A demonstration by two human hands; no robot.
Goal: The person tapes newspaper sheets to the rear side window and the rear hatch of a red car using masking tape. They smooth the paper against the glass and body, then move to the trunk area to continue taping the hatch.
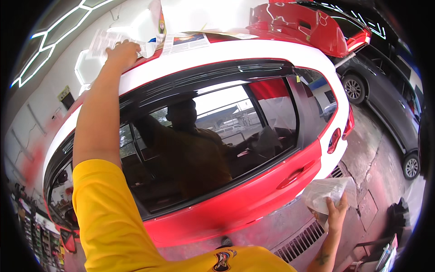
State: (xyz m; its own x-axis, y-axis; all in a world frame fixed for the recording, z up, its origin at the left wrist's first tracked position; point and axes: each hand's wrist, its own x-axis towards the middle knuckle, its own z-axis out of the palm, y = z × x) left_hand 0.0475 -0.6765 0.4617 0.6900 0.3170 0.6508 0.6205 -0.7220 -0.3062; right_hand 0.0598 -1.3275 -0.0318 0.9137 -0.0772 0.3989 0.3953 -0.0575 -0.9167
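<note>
My left arm reaches up to the roof edge of a red and white car (244,199). There my left hand (123,53) is closed on a printed newspaper sheet (100,43), which shows on both sides of the fingers. Low at the right, beside the rear of the car, my right hand (336,212) pinches a folded piece of newspaper (321,196) between thumb and fingers. More newspaper (186,43) lies along the roof. Dark side windows (204,149) face me and reflect a person's outline.
A red bumper-like part (299,25) rests above the car's rear. At the right a dark grey car (385,99) is parked. A floor drain grate (301,240) runs below my right hand. Shelves with small items (41,235) stand at the lower left.
</note>
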